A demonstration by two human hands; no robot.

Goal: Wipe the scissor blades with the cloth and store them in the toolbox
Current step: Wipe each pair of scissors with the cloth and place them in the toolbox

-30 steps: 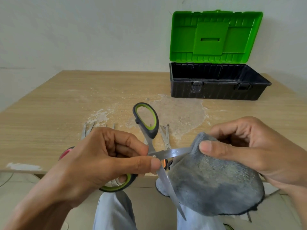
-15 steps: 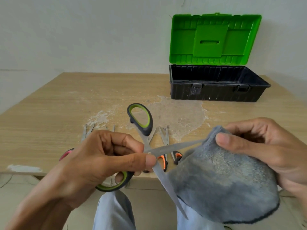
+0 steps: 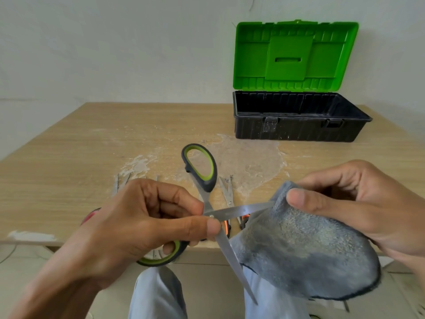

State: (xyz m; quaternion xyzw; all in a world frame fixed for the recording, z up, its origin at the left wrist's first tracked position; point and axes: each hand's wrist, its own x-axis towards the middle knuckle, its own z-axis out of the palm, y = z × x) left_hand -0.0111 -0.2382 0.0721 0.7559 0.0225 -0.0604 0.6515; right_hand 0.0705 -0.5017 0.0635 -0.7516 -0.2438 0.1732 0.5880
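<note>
My left hand (image 3: pixel 142 224) grips a pair of green-and-grey scissors (image 3: pixel 202 171) by the lower handle loop, thumb near the pivot, blades spread wide. One blade points right into a grey cloth (image 3: pixel 299 254); the other points down toward my lap. My right hand (image 3: pixel 358 203) pinches the cloth around the right-pointing blade, hiding its tip. The toolbox (image 3: pixel 299 127) stands at the back right of the table, black base open, green lid upright.
Other scissors lie on the wooden table (image 3: pixel 69 157) behind my hands: an orange-handled pair (image 3: pixel 230 199) and a red-handled pair (image 3: pixel 92 215), mostly hidden by my left hand. A dried whitish stain covers the table's middle. My legs are below the table's front edge.
The cloth in my right hand first slid outward toward the blade tip, then back inward toward the pivot. The upper handle loop shifted slightly left.
</note>
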